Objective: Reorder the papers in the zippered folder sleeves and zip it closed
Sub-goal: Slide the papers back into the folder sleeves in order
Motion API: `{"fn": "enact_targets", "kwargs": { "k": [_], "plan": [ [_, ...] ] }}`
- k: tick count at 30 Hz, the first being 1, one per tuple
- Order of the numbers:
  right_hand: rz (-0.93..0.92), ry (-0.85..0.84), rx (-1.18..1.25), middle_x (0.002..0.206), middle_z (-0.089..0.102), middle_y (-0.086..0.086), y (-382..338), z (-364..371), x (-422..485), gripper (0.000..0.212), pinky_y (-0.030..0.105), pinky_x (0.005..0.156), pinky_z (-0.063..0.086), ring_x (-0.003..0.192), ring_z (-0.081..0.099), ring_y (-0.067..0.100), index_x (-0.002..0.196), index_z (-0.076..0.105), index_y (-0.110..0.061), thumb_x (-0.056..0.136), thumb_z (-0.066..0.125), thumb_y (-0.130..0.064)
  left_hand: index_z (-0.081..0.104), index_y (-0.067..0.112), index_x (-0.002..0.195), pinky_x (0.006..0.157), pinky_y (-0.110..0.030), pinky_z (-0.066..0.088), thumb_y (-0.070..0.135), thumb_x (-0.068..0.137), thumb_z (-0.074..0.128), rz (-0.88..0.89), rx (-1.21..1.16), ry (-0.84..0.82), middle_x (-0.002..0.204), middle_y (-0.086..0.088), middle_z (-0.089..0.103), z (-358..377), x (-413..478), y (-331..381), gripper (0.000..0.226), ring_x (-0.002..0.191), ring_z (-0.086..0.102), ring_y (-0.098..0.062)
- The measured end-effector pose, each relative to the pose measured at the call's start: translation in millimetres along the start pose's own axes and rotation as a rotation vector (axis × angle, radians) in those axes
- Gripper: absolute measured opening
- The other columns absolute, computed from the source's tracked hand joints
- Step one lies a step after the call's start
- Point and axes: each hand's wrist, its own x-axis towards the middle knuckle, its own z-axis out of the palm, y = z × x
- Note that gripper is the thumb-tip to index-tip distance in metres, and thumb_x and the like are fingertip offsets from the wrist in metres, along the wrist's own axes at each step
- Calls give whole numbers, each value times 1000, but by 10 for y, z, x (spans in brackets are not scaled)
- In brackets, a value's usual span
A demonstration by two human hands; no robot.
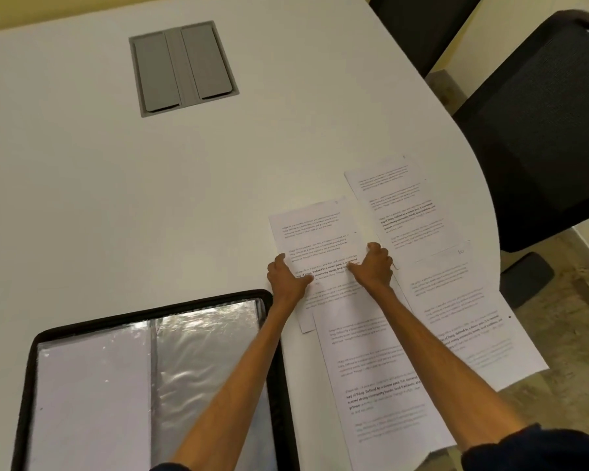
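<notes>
Forearms (238, 385) reach over near sheet (381, 385) | fingers of left hand (288, 278) & right hand (374, 266) pinch mid sheet (315, 239) by side edges, prob. to lift flat | other sheets (398, 205) spread R for sorting | zippered folder (157, 312) open, unzipped, L on surface (150, 198)

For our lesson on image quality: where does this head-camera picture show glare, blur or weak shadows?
Head view: glare streaks the folder's clear sleeves; print on the held sheet is soft, only bold lines nearly legible; light is flat, shadows faint across the table.
</notes>
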Motion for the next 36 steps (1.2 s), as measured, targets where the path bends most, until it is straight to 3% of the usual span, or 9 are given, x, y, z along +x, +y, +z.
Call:
{"fn": "enact_targets", "kwargs": {
  "k": [3, 6, 10, 13, 17, 26, 36],
  "plan": [
    [10, -12, 134, 138, 44, 20, 3, 1, 86, 75, 42, 102, 43, 126, 45, 35, 141, 36, -6, 80, 79, -17, 29, 9, 146, 109, -44, 40, 7, 72, 83, -73, -135, 81, 141, -16, 40, 21, 92, 8, 92, 131, 42, -32],
    [36, -52, 365, 137, 48, 20, 31, -7, 137, 71, 37, 100, 45, 122, 51, 32, 138, 41, -7, 78, 79, -7, 31, 9, 141, 93, -38, 51, -7, 72, 78, -189, -434, 145, 133, -12, 48, -30, 113, 28, 85, 116, 55, -29],
    [20, -54, 435, 125, 60, 15, -6, -25, 149, 54, 34, 94, 50, 114, 59, 29, 127, 55, -5, 78, 78, -5, 56, 7, 123, 83, -37, 58, -5, 79, 73, -164, -520, 83, 119, -9, 66, -107, 104, 47, 49, 101, 66, -26],
    [22, -99, 551, 110, 67, 8, -82, -68, 155, 39, 31, 85, 53, 104, 64, 25, 119, 64, -9, 82, 75, -7, 67, 7, 110, 67, -25, 59, 3, 86, 70, -50, -504, 122, 107, -11, 72, -194, 46, 106, 24, 89, 70, -22],
    [-46, -106, 724, 102, 69, 5, -260, -114, 121, 29, 33, 87, 55, 98, 66, 22, 112, 67, -14, 84, 72, -8, 68, 5, 112, 74, -35, 61, 11, 91, 69, 50, -629, 158, 104, -7, 73, -442, 21, 190, 21, 92, 71, -24],
    [-247, -360, 896, 105, 72, 0, -794, -334, -286, 34, 19, 67, 55, 86, 72, 11, 116, 65, -10, 84, 75, -15, 66, 3, 113, 68, -32, 60, 14, 92, 67, 220, -598, 108, 102, -7, 74, -1172, -122, 251, 23, 84, 74, -23],
    [-217, -274, 891, 99, 73, 9, -1139, -100, -695, 23, 24, 65, 58, 75, 71, 16, 102, 71, -7, 81, 78, -13, 67, 5, 114, 74, -27, 59, 12, 91, 68, 218, -638, 126, 107, -6, 74, -1731, -393, -168, 24, 90, 72, -18]
  ]
}}
